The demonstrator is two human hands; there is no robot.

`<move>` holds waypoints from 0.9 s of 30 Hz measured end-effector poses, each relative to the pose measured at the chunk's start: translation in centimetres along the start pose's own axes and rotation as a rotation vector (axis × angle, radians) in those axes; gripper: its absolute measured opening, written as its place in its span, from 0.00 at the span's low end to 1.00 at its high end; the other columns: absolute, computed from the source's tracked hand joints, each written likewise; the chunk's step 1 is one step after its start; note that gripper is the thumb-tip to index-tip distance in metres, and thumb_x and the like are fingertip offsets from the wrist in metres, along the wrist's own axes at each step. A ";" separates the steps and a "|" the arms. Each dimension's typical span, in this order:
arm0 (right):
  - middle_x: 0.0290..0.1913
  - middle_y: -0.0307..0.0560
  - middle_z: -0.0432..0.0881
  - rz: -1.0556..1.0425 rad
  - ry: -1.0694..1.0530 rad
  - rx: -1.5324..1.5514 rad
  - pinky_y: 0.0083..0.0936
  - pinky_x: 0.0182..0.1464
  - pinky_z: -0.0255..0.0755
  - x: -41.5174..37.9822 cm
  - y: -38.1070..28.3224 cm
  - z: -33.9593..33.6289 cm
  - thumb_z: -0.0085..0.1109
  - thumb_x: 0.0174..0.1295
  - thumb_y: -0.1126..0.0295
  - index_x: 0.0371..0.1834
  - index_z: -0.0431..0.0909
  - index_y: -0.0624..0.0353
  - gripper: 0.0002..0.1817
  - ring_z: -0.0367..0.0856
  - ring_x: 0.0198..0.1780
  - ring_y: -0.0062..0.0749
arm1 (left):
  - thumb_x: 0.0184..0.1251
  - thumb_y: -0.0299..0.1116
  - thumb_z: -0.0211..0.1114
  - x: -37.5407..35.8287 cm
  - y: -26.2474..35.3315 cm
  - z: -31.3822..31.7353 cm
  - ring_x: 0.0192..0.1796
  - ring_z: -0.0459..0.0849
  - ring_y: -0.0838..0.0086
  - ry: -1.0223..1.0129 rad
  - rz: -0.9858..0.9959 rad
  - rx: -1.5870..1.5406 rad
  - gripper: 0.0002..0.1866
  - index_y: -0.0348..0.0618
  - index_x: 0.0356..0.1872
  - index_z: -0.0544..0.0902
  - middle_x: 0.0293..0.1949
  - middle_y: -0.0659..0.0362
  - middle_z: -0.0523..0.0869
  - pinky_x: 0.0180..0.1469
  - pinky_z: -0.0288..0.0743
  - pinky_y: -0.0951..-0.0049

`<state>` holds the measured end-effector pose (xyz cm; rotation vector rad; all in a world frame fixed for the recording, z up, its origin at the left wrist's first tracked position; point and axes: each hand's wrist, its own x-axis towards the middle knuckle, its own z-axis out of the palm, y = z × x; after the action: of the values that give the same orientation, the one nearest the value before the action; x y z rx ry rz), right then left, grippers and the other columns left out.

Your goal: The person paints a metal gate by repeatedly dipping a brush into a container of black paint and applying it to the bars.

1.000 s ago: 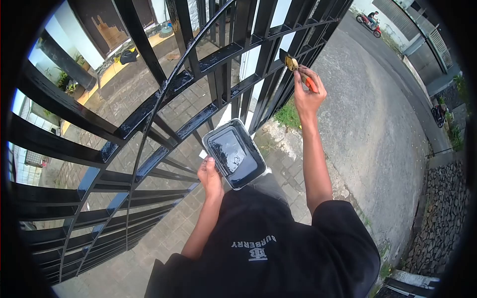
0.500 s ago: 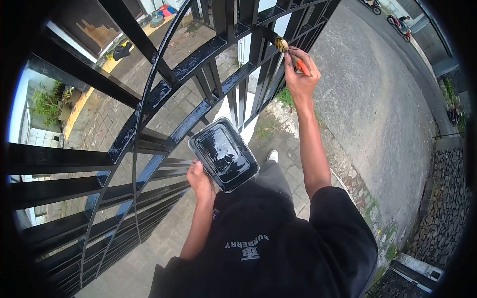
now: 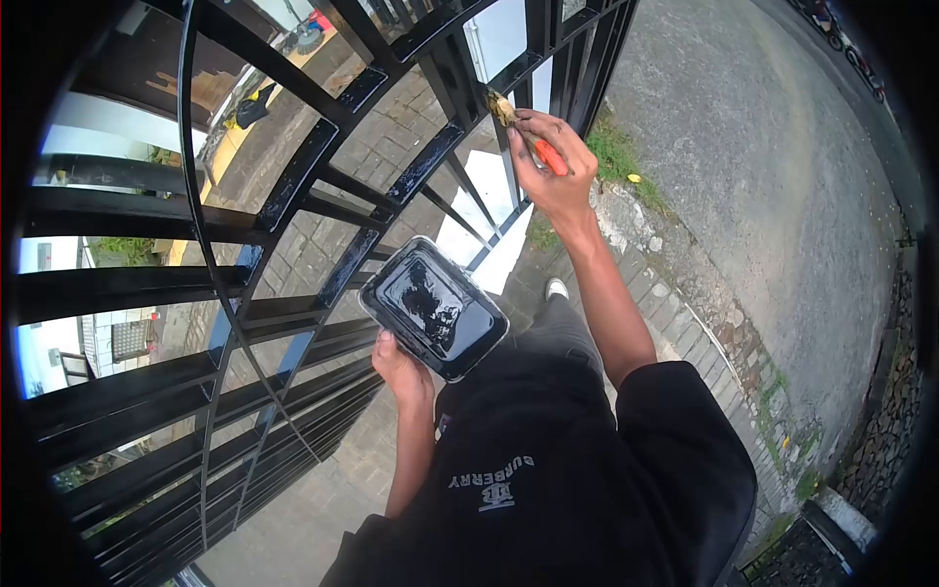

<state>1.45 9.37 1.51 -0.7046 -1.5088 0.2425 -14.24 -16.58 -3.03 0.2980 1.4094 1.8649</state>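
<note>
My left hand point(image 3: 403, 374) grips the near left edge of a rectangular plastic tray point(image 3: 473, 358), thumb over the rim. Glossy black paint point(image 3: 426, 298) lies inside it. In my right hand point(image 3: 559, 174) is a paintbrush point(image 3: 503, 110) with an orange handle, its bristle end dark with paint and pointing up and left. The bristles are at the bars of a black metal gate point(image 3: 318, 186); whether they touch is hard to tell. Wet-looking shine shows on the gate's curved rails. Dark smudges mark my right fingers.
A white sheet point(image 3: 469, 230) lies on the ground behind the bars. Paving blocks point(image 3: 675, 308) and grass point(image 3: 614, 155) border the grey road point(image 3: 753, 166) at right. Parked motorcycles point(image 3: 861, 70) stand at the far upper right. Beyond the gate lies a black bag point(image 3: 254, 106).
My right hand and the paintbrush have shifted left and down along the gate. The view has turned, showing more of the white sheet. My left hand still holds the tray.
</note>
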 end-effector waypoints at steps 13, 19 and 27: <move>0.37 0.47 0.84 -0.012 -0.107 0.145 0.24 0.36 0.79 1.2 3.2 -1.0 0.67 0.45 0.80 0.33 0.80 0.62 0.11 0.84 0.35 0.35 | 0.68 0.53 0.52 -2.6 -2.5 4.4 0.55 0.78 0.65 0.123 0.013 0.070 0.28 0.38 0.57 0.73 0.53 0.55 0.80 0.59 0.71 0.64; 0.37 0.47 0.84 -0.052 -0.192 0.179 0.25 0.37 0.79 1.6 3.1 -0.8 0.67 0.45 0.81 0.33 0.80 0.61 0.11 0.84 0.35 0.37 | 0.69 0.51 0.51 -4.0 -3.7 5.8 0.53 0.79 0.65 0.226 0.054 0.043 0.26 0.37 0.55 0.73 0.52 0.55 0.80 0.57 0.72 0.64; 0.40 0.48 0.83 -0.233 -0.065 0.186 0.27 0.38 0.78 4.4 2.2 -0.1 0.66 0.45 0.83 0.34 0.80 0.62 0.12 0.83 0.35 0.39 | 0.65 0.49 0.60 -4.4 -4.3 7.5 0.41 0.81 0.72 0.368 0.154 -0.087 0.25 0.31 0.44 0.76 0.40 0.56 0.81 0.44 0.75 0.71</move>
<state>2.48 13.53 3.86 -0.3723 -1.5913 0.2272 -4.95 -13.86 -3.07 0.0186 1.5755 2.1835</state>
